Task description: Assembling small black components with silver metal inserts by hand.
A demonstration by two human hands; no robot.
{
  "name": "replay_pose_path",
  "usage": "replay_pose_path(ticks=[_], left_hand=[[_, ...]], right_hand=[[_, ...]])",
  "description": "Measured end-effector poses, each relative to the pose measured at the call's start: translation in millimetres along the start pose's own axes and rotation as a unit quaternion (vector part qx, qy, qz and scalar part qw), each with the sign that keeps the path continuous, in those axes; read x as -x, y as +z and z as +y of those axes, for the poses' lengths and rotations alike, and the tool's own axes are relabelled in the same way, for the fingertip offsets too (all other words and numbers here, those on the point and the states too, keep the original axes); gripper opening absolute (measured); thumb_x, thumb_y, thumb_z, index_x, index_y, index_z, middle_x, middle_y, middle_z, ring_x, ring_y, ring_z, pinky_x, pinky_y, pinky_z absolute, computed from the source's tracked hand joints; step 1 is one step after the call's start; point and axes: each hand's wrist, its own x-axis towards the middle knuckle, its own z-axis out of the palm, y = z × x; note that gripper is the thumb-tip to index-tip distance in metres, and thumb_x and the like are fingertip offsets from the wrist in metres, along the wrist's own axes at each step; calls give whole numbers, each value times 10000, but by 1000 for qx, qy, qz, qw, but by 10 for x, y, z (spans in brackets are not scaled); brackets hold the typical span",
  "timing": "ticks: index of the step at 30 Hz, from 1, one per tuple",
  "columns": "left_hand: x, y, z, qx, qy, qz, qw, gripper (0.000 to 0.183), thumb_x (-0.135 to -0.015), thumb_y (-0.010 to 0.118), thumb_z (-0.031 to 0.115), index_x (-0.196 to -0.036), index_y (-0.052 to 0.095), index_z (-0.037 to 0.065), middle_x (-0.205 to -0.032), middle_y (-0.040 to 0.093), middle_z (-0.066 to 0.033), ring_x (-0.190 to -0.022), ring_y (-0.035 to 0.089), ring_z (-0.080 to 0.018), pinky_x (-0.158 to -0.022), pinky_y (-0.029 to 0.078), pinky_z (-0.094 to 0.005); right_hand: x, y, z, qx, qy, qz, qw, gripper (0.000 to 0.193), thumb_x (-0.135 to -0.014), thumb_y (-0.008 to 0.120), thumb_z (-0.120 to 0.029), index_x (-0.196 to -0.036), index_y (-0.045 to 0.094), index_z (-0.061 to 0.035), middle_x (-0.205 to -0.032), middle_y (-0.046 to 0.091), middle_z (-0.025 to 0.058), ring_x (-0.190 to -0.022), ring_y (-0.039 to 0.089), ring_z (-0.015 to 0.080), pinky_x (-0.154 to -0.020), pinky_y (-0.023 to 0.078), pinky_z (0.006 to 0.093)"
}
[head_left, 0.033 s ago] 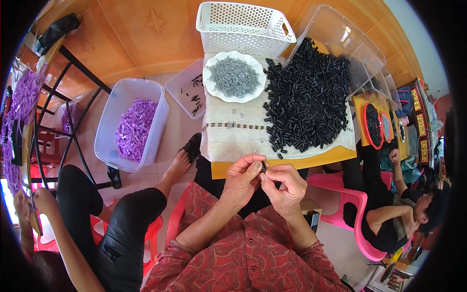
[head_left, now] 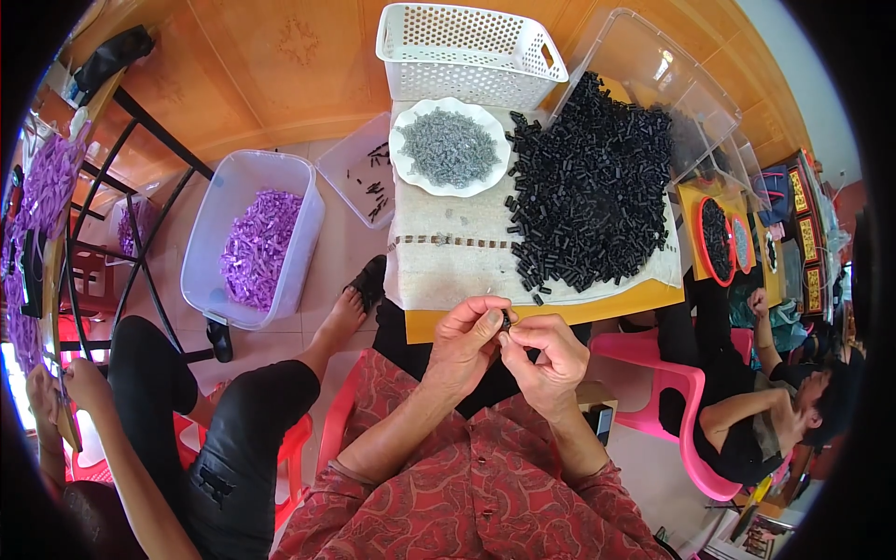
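On your left, a translucent plastic tub (head_left: 198, 252) holds purple pieces (head_left: 259, 247). Next, a scallop-edged white plate (head_left: 399, 140) of greyish clear pieces (head_left: 451, 147) stands on the pale cloth (head_left: 439, 275). Your left hand (head_left: 464, 350) pinches a small black piece (head_left: 507, 320) between thumb and forefinger, near the table's front edge. Your right hand (head_left: 549, 359) pinches it from the other side; your fingertips hide much of it. Farther right lies the heap of short black tubes (head_left: 593, 196). Nothing visibly differs from the picture just before, so the two-handed handling seems no further along.
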Motion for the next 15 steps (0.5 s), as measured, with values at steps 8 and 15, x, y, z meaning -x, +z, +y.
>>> replay_pose_path(ticks=[8, 15], left_hand=[[-2, -22, 36, -41, 19, -7, 999, 165, -1017, 591, 84, -1155, 661, 26, -1007, 668, -60, -872, 611, -117, -774, 523, -268], [-2, -9, 48, -26, 11, -24, 999, 169, -1019, 590, 96, -1161, 660, 36, -1004, 665, -58, -853, 616, -128, -749, 527, -277]], right_hand=[[-59, -74, -53, 3, 2, -71, 997, 210, -762, 815, 72, -929, 706, 5, -896, 698, 116, -728, 676, 151, -588, 531, 238], [13, -92, 57, -109, 108, -52, 987, 215, -768, 835, 32, -948, 719, 9, -892, 711, 108, -708, 683, 113, -589, 536, 225]])
